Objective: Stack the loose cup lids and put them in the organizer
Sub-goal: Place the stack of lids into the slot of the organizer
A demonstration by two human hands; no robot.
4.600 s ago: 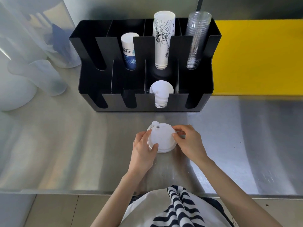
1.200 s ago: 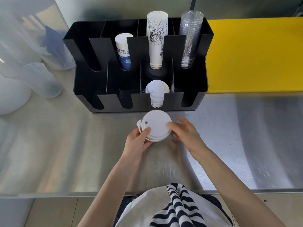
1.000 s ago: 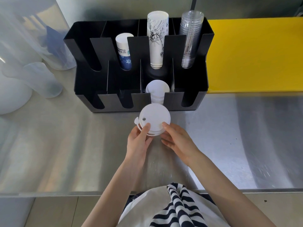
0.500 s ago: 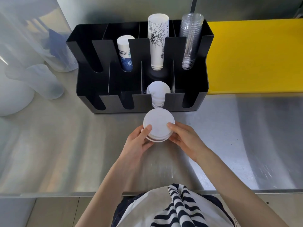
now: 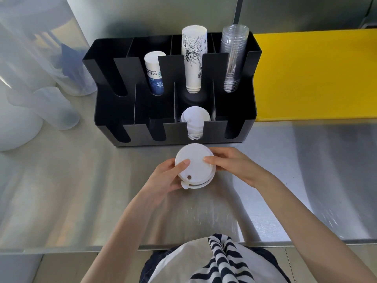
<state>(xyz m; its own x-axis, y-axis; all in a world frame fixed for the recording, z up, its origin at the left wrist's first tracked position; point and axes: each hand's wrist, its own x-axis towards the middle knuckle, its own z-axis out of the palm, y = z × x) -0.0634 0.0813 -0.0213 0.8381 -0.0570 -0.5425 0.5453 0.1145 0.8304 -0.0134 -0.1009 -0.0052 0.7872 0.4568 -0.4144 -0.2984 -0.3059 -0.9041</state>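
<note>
The small stack of round white plastic cup lids was held just above the shiny metal counter, right in front of the black plastic organizer. The left hand was curled around the stack's left side, with its thumb on the top lid. The right hand held the right side, with its fingertips on top too. Both hands were partly closed on the stack. A little tab and a small hole showed at the near edge of the top lid. The lids looked very light and thin, so they would likely bend if squeezed hard, and the smooth plastic could slip apart. Holding them by the rims on both sides seemed the safest way. More white lids already sat in a front slot of the organizer, the third from the left. Behind them stood a tall white paper cup stack with drawings, a short blue and white cup stack, and clear plastic cups. A yellow board lay to the right.
</note>
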